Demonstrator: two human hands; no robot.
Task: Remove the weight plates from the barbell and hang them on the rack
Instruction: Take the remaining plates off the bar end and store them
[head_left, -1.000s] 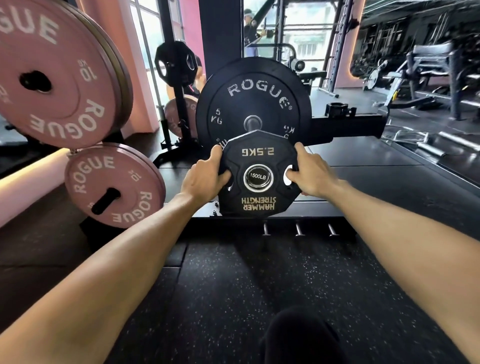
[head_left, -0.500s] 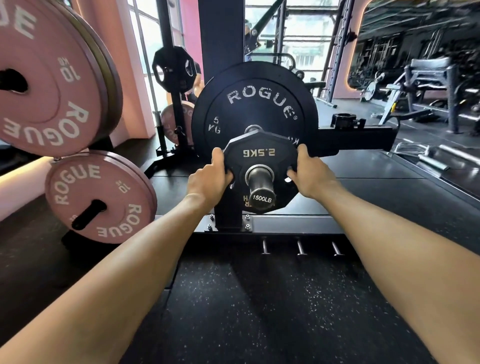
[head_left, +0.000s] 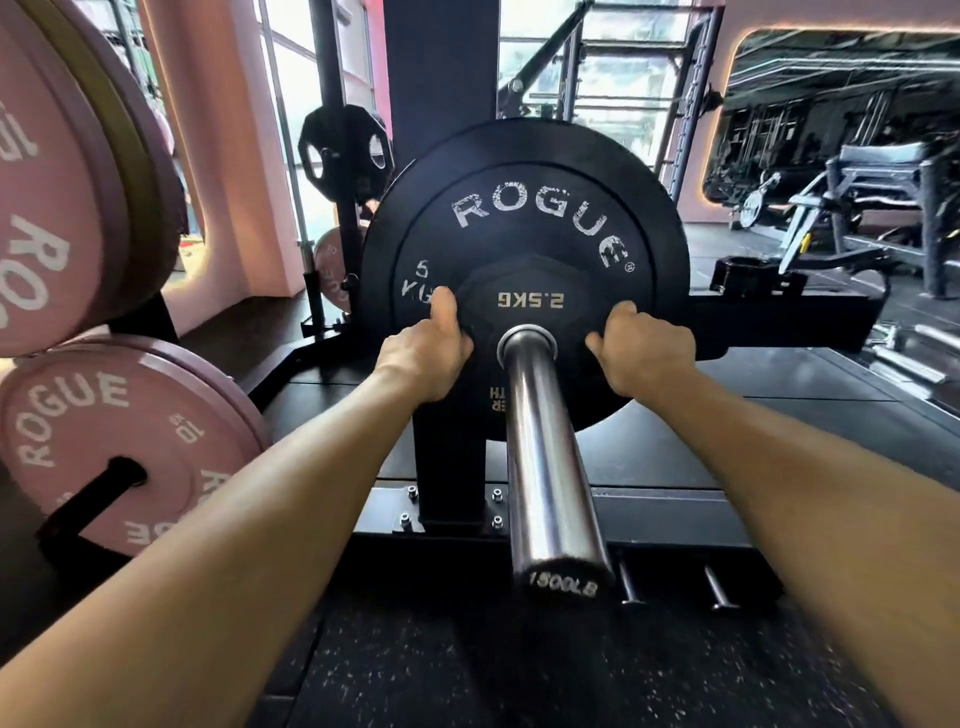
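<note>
In the head view, the person is facing the end of the barbell sleeve (head_left: 550, 457), which is pointing straight back at the camera, its end cap stamped 1500LB. The left hand (head_left: 423, 356) and the right hand (head_left: 641, 348) are each curling round opposite edges of the 2.5 kg plate (head_left: 530, 304), thumbs on its front face, fingers hidden behind the rim. That plate is sitting far up the sleeve, flush against the 5 kg Rogue bumper plate (head_left: 524, 228) behind it.

The likely trouble: with the two plates touching, fingers behind the small one could be pinched, or the bumper could drag along when the small one slides out. An uneven pull could also cock the plate and bind it on the long sleeve.

The small plate is looking black and many-sided, with gold lettering upside down; the bumper is matte black with worn white lettering. Pink 10 kg Rogue plates (head_left: 124, 441) are hanging on rack pegs at the left.
</note>
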